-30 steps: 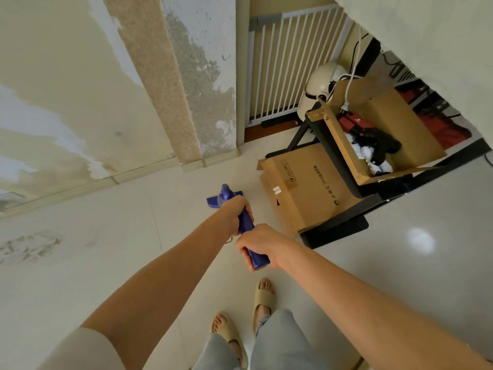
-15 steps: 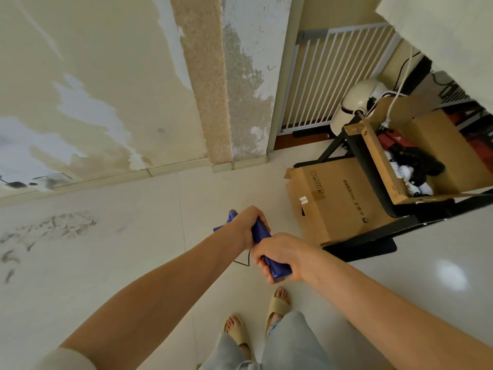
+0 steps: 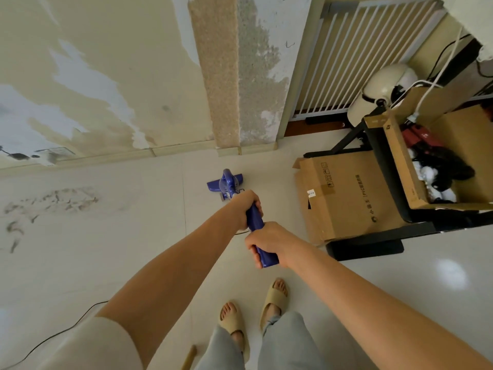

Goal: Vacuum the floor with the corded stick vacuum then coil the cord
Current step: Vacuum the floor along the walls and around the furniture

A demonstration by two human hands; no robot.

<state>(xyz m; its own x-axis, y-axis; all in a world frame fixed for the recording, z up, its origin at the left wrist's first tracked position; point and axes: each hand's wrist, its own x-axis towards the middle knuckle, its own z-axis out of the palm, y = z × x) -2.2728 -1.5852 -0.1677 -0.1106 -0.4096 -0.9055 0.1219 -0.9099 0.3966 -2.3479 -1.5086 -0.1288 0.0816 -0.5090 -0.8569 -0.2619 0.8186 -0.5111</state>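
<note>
Blue stick vacuum [image 3: 255,220] is out in front, both hands wrapped round its handle: left hand [image 3: 246,208] higher up the shaft, right hand [image 3: 268,243] at the butt end. Its floor head [image 3: 225,182] sits flat on the pale tile floor [image 3: 106,249], near the skirting board [image 3: 106,160] but not touching. Plenty of bare tile to the left; a cardboard box [image 3: 344,198] crowds the right. Thin black cord [image 3: 53,336] trails off lower left. Compared with half a second ago, the head's now pushed out past the left hand and fully visible.
</note>
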